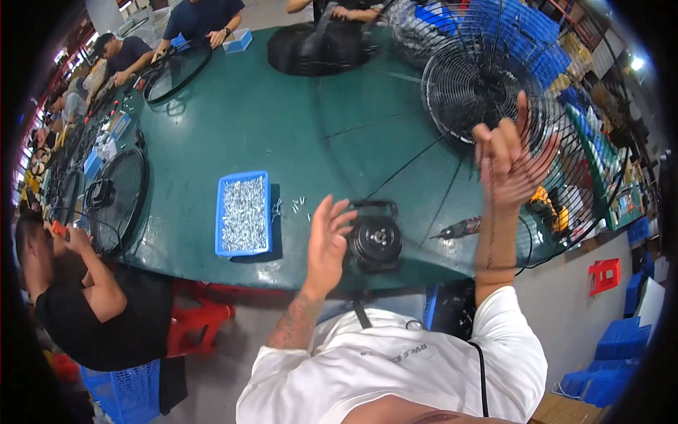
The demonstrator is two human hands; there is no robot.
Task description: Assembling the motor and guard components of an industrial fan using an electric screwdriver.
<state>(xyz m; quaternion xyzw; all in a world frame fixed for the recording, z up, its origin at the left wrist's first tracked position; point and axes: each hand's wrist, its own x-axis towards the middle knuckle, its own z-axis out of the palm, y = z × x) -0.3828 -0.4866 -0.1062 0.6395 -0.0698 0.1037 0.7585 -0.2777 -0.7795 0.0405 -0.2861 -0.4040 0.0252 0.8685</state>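
My left hand (327,244) is open, fingers spread and a little curled, with nothing in it. Just right of it, at the near table edge, stands a black fan motor (376,239) with a bracket frame. My right hand (512,159) is raised over the right side of the table, smeared by motion. Near it a large black wire fan guard (583,166) shows blurred, its rim sweeping faintly across the table; whether the fingers grip it I cannot tell. Beyond the hand lies a round wire guard (459,92). A power screwdriver (459,227) lies right of the motor.
A blue bin of screws (244,212) sits left of my left hand, with loose screws (298,205) beside it. A yellow-and-black power tool (549,208) lies at right. Co-workers handle fan parts along the far and left edges. A red stool (604,277) stands on the floor.
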